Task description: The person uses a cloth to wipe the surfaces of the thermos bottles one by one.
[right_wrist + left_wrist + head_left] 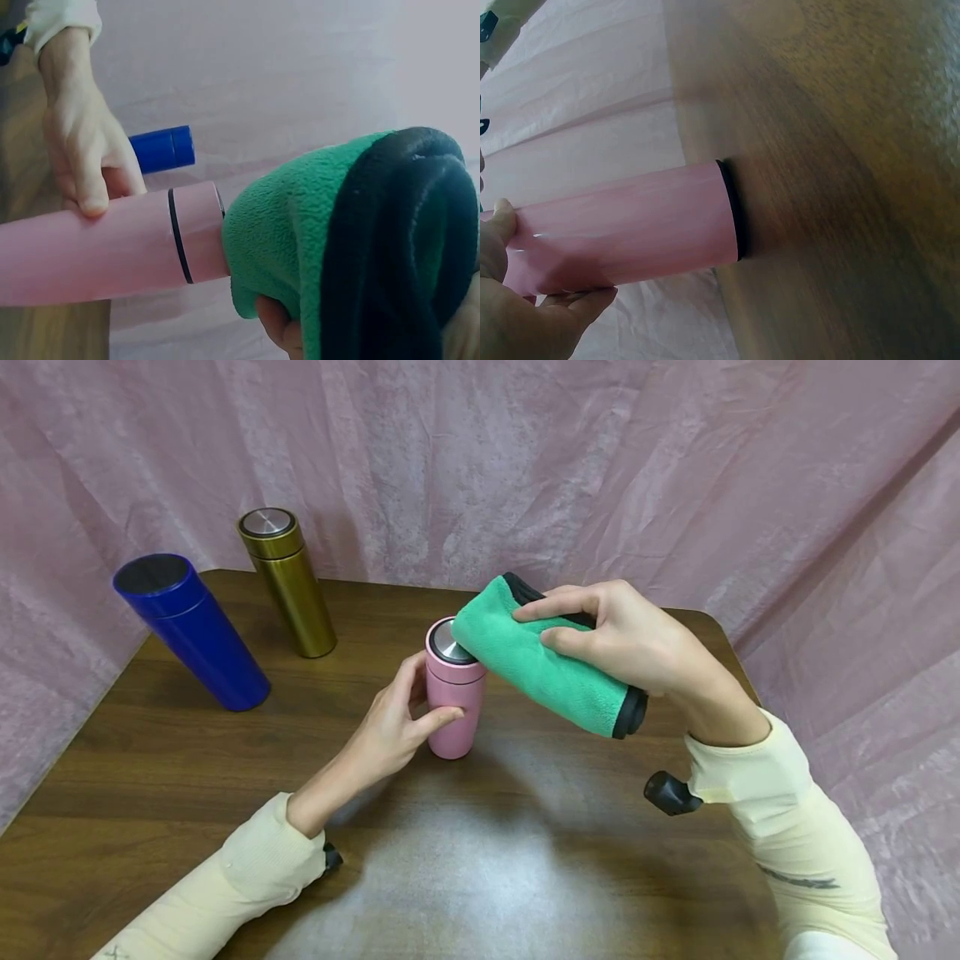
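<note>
- Looks to me like the wiping step: the green cloth [543,664] sits against the top of the pink bottle [453,718], over the right part of its steel lid [444,645]
- Next move, I'd say, calls for a steady hold on the bottle while the cloth works round the lid's edge (it's folded pretty thick, so it could skip bits)
- Bottle's near the middle of the head view, over the worktop [480,877]; can't tell whether its base touches the wood
- It's glossy pale pink, slimmer toward the bottom, thin dark line below the collar, black base showing in the left wrist view
- Left hand [390,722] has thumb and fingers round the bottle; right hand [622,635] pinches the cloth
- Blue bottle [198,635] and gold bottle [296,597] stand upper left
</note>
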`<state>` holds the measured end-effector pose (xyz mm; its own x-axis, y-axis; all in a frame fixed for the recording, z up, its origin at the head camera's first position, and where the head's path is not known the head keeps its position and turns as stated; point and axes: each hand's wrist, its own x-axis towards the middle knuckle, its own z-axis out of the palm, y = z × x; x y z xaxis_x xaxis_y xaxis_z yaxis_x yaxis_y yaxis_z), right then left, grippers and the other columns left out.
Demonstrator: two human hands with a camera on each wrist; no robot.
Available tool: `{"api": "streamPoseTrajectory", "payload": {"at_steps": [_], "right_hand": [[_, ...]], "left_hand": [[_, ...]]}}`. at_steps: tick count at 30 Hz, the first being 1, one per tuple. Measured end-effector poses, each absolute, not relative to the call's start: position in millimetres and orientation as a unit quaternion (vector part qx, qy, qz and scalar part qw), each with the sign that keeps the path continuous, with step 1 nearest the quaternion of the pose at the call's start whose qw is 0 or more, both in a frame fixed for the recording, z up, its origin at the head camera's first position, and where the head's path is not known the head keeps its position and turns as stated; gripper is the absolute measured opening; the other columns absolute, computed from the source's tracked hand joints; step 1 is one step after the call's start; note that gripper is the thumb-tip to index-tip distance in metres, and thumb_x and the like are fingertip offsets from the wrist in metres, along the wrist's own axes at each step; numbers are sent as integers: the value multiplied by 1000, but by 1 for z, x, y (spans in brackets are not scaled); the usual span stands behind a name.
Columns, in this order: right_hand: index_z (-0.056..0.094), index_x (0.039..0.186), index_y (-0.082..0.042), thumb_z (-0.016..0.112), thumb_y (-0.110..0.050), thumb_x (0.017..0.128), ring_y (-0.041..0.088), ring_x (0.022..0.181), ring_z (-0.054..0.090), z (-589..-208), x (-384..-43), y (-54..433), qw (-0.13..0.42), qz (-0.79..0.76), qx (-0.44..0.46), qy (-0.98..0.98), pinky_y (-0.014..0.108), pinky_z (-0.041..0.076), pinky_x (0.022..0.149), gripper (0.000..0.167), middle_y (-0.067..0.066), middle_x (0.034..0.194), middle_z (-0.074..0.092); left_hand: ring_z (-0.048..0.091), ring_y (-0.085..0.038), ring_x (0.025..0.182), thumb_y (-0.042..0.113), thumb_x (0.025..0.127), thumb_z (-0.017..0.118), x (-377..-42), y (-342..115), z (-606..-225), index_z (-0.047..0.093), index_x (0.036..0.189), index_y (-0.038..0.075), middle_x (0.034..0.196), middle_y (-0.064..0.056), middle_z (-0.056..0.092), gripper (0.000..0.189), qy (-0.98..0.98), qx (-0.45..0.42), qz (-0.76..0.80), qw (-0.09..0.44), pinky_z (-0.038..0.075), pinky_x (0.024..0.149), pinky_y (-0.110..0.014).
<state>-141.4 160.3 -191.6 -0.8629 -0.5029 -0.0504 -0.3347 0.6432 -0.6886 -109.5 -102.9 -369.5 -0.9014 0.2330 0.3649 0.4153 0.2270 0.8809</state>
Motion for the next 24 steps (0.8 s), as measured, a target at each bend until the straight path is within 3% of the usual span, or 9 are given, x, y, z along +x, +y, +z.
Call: {"api": "streamPoseTrajectory", "payload": {"at_steps": [9,24], "right_hand": [[76,125,-21,62,-12,98,19,113,59,-193,-131,161,107,-355,-272,888,36,49,90,32,-2,136,65],[76,126,-20,60,-8,94,18,110,59,-188,-135,146,96,-342,-291,889,37,48,91,37,-4,132,67]], "left_hand": [[59,-30,125,2,89,81,-109,-104,-370,37,150,1,136,-20,60,75,-780,-203,-587,75,49,108,-43],[62,-28,118,1,89,80,-110,-104,-368,40,142,-1,127,-19,62,67,-781,-208,-585,69,52,104,-40]]}}
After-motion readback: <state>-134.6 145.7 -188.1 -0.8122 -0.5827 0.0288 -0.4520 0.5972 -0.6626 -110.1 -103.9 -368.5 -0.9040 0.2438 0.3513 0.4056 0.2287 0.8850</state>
